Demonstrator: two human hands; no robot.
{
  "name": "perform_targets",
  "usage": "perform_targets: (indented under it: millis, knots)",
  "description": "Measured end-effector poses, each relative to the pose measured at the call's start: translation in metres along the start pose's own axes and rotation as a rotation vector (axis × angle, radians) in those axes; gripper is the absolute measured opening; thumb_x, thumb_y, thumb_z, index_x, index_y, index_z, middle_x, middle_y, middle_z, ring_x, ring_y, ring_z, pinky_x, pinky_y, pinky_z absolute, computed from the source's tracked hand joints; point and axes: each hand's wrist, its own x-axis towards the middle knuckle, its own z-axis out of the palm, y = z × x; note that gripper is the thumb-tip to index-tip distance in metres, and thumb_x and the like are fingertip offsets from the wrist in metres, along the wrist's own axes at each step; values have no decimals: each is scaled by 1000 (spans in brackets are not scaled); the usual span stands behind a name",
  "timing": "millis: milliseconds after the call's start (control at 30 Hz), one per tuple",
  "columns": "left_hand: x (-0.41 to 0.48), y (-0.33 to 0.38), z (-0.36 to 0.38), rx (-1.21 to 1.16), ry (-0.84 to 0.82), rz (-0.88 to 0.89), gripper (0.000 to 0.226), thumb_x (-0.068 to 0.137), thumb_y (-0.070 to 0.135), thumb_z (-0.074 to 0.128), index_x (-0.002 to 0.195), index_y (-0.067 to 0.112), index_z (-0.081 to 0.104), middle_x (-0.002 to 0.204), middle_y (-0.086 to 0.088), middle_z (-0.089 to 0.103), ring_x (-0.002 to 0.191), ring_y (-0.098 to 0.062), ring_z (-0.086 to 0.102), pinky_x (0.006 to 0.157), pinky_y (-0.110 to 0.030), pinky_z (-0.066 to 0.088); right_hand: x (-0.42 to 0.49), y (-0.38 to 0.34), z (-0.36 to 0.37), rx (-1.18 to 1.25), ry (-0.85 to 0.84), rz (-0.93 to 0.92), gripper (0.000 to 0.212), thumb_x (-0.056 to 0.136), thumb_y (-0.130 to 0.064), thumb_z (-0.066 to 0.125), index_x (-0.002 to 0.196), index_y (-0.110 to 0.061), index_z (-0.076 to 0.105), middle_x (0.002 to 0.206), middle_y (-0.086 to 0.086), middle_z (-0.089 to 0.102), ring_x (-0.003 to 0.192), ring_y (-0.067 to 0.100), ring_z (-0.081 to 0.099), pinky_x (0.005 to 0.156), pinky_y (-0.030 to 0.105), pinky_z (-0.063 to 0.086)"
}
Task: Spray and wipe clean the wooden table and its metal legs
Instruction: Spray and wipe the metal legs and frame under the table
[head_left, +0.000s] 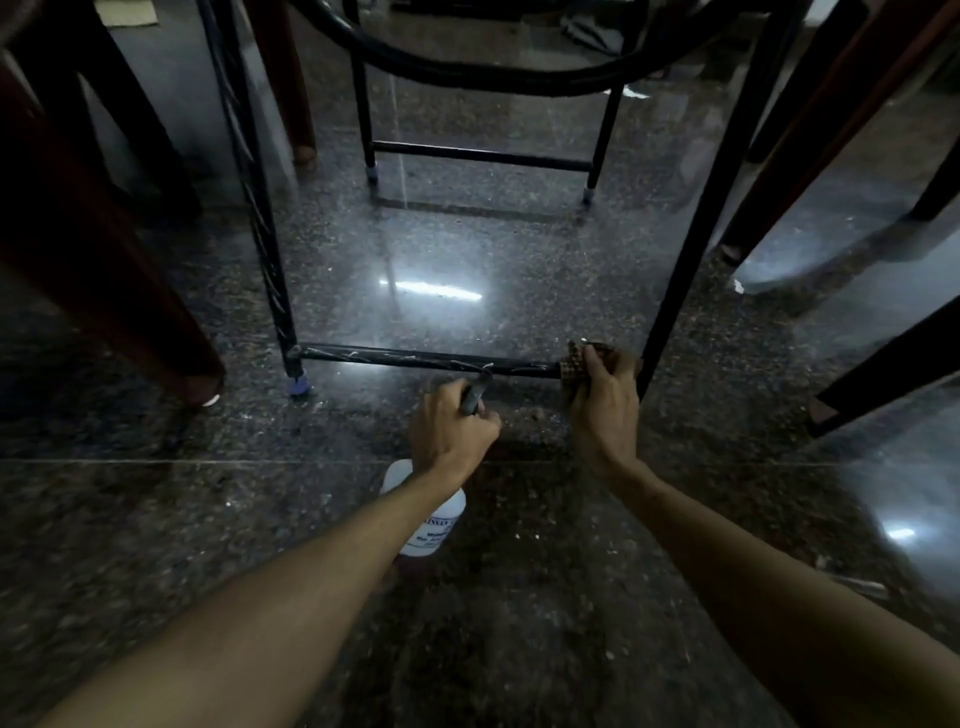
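From my remote station I record an indoor furnished room, most likely a dining or seating area. The polished speckled stone floor (467, 249) is laid in large slabs with a visible joint and shows a bright strip-shaped light reflection (431, 290). A black metal table frame (260, 208) with low crossbars and blue foot caps (298, 387) stands close among several reddish-brown furniture legs (104, 270). I cannot tell whether this is a home or a canteen.

Head view, downward, near floor (467, 597)
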Motion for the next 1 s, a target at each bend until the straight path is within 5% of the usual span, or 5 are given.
perform_targets:
  millis: [167,333,500,633,1000]
  knots:
    - [-1,-11,-24,-26,38,8,17,80,9,76,71,13,62,67,-6,67,64,-26,65,62,-33,52,9,-30,12,39,-186,-242,36,97,-27,55,132,-27,57,122,-3,45,113,14,39,86,34,43]
    - [-1,-22,-46,-55,48,18,25,79,7,77,69,20,58,63,0,63,62,-21,63,64,-27,49,18,11,-13,-162,-98,81,45,95,-10,49,137,-23,54,129,16,54,120,39,42,94,46,42]
    - [0,-29,-53,-39,62,3,29,80,9,79,68,23,57,64,2,64,64,-18,64,63,-29,52,41,-65,27,-10,-391,-252,32,91,-10,50,118,-19,65,111,17,69,106,38,60,89,42,47]
    - [11,-31,-59,-67,69,-20,22,80,9,78,73,19,61,65,2,64,65,-20,65,65,-32,55,72,-51,19,-216,-479,-67,30,89,-15,48,115,-20,63,117,20,66,110,39,57,87,42,48]
    - [5,-36,-70,-68,126,-13,18,80,9,78,77,18,62,63,7,62,63,-15,62,67,-32,56,1,-19,4,-71,-151,-378,55,86,-10,68,138,-24,59,131,6,61,112,27,52,87,38,49]
